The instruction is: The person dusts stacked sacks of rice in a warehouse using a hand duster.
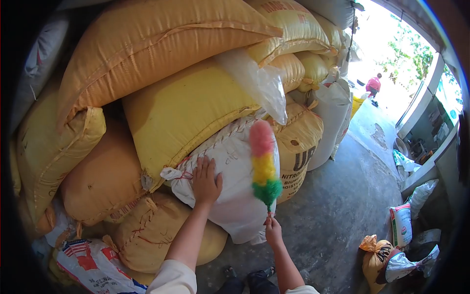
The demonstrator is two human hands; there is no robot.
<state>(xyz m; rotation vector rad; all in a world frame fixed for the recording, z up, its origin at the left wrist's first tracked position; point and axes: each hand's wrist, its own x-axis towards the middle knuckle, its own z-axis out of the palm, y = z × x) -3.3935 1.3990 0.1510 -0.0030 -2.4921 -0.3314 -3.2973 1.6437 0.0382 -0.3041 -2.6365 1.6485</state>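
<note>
My left hand [206, 183] lies flat with spread fingers on a full white woven sack [235, 196], near its stitched top seam. In my right hand [273, 230] is the handle of a fluffy feather-style duster [265, 164], its head banded pink, yellow and green. The duster points upward and overlaps the right side of the white sack in this view. Directly above the white sack rests a yellow sack [186, 108]. To its right stands a tan sack with black printed letters [296, 157].
Large orange sacks [161, 44] are piled high on the left. A clear plastic sheet [262, 81] hangs from the pile. Small bags [401, 223] stand by the right wall on the concrete floor [342, 215]. A person in pink [373, 84] is outside, far off.
</note>
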